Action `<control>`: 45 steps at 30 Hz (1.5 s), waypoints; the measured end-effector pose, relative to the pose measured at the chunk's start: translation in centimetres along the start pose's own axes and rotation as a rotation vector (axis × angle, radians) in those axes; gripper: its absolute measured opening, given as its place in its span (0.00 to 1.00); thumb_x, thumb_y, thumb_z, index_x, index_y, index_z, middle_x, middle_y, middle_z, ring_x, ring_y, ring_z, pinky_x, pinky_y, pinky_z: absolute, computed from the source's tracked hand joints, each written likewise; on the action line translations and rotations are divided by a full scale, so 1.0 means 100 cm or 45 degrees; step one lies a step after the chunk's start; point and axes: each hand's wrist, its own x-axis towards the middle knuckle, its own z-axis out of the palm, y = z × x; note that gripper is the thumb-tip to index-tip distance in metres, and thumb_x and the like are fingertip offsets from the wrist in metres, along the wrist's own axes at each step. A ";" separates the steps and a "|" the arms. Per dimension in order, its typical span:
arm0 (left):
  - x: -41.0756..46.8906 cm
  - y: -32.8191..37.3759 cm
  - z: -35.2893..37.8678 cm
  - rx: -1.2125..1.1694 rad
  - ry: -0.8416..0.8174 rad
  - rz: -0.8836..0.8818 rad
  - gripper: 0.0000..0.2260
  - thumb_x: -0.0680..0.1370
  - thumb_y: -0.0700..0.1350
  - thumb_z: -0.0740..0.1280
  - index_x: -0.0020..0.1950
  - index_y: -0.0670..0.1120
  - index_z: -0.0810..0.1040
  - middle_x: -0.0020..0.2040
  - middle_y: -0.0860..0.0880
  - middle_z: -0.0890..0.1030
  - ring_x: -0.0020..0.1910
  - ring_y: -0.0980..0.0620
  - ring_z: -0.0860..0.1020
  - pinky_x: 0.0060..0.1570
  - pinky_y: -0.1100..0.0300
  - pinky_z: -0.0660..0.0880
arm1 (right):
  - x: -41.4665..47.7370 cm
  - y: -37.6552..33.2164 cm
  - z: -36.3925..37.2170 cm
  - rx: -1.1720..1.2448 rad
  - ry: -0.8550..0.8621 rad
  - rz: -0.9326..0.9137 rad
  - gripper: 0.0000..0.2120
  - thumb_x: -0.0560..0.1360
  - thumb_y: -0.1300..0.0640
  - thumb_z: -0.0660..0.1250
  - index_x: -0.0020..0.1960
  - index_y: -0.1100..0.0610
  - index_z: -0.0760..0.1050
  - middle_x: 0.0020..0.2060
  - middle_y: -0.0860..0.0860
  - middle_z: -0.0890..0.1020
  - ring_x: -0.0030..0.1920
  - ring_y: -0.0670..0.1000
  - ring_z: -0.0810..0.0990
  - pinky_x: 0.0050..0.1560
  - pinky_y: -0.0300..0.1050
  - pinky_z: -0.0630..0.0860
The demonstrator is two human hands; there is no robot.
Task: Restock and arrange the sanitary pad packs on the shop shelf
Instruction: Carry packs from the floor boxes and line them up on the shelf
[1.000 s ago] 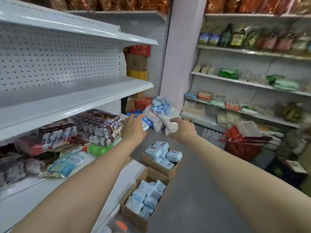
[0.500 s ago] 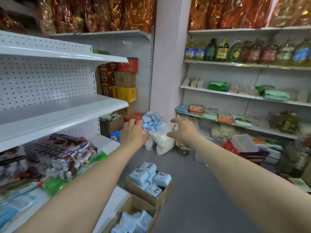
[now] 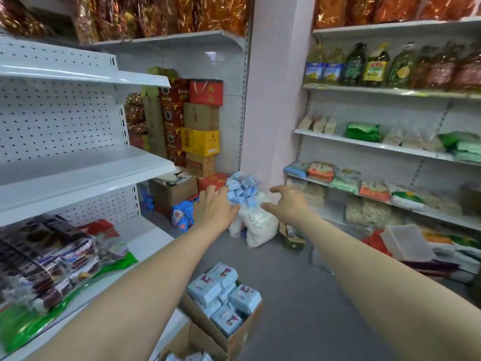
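both hands have let go of the white sack they gripped a second ago. now the left hand [image 3: 216, 208] and right hand [image 3: 287, 204] reach forward with fingers loose and spread, holding nothing. the white sack [image 3: 260, 225] stands on the floor at the foot of the pink pillar [image 3: 276, 100], with small blue packs [image 3: 243, 190] heaped on its top. the left fingertips overlap that heap in view; whether they touch it i cannot tell.

nearer, just below the arms, an open cardboard box [image 3: 235, 342] holds pale blue pad packs [image 3: 221, 290]. to the left, the middle shelf [image 3: 86, 175] is bare white, and the lower shelf [image 3: 145, 238] carries wrapped goods [image 3: 46, 259] along its left part.

the step looks like fetching stock. it would go best to take a few packs at a time in both hands, gripped flat so the soft wrappers don't crease. set them on the middle shelf with faces forward, in rows flush with the front lip.
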 end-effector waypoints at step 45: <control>0.210 -0.061 0.488 -0.137 -0.454 -1.435 0.25 0.80 0.57 0.63 0.74 0.46 0.67 0.70 0.42 0.69 0.69 0.40 0.68 0.62 0.45 0.72 | 0.450 0.255 0.404 0.008 -1.332 -0.164 0.30 0.77 0.47 0.71 0.74 0.59 0.68 0.70 0.57 0.74 0.67 0.58 0.76 0.66 0.53 0.74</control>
